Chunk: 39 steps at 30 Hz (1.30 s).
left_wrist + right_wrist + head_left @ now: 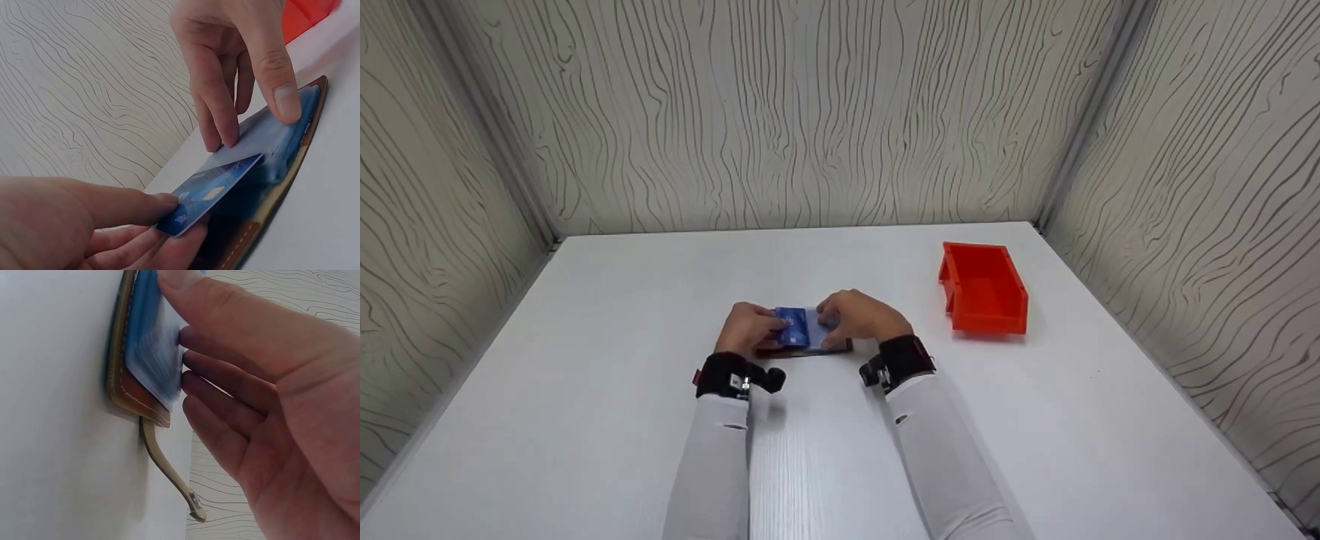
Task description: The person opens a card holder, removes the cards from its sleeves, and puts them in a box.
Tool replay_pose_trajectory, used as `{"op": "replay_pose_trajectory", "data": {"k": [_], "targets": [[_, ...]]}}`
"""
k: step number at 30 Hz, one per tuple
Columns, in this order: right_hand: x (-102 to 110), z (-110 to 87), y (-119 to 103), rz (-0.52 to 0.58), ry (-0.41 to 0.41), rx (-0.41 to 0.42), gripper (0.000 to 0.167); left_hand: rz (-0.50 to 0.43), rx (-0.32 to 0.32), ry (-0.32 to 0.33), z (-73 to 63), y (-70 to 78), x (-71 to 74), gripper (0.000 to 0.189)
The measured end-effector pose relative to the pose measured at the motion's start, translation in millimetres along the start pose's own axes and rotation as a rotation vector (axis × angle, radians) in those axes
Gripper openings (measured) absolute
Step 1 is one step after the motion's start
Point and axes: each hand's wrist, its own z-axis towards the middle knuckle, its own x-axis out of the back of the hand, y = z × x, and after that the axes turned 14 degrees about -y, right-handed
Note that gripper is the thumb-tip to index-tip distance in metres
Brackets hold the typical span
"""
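A blue bank card (211, 191) with a gold chip is pinched between the thumb and fingers of my left hand (748, 327). One end of the card lies at the clear plastic sleeves (154, 365) of an open brown leather card holder (243, 244). My right hand (862, 315) holds the sleeves across their width, thumb at the near edge and fingertips at the far edge. From the holder's right end a narrow strap with a metal snap (169, 469) sticks out. My left fingers hide part of the holder's left half.
A red plastic bin (988, 291) stands at the back right of the white table (622, 337). Wood-grain patterned panels (795, 112) rise behind the table and along both sides. Each wrist wears a black strap with a small camera.
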Motion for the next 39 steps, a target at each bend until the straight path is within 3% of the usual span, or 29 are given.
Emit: {"op": "replay_pose_trajectory", "data": {"k": [8,14,22,33,39], "targets": [[-1.1,-0.2,0.5,-0.011,0.009,-0.002,0.047,0.037,0.018,-0.009,-1.3,1.3,7.5,0.046],[-1.9,-0.9,0.7,0.01,0.018,-0.002,0.047,0.066,-0.018,-0.018,-5.5,1.9,15.7,0.047],[-2.1,-1.0,-0.1,0.017,0.018,-0.009,0.048,0.127,-0.034,0.029,-9.6,3.1,23.7,0.051],[-0.1,-2.3,-2.3,0.005,0.01,-0.003,0.048,0.034,-0.091,0.07,-4.2,10.3,15.4,0.047],[2.6,-2.4,-0.9,0.016,0.0,0.007,0.049,0.031,-0.126,0.068,-1.7,14.2,7.5,0.043]]}}
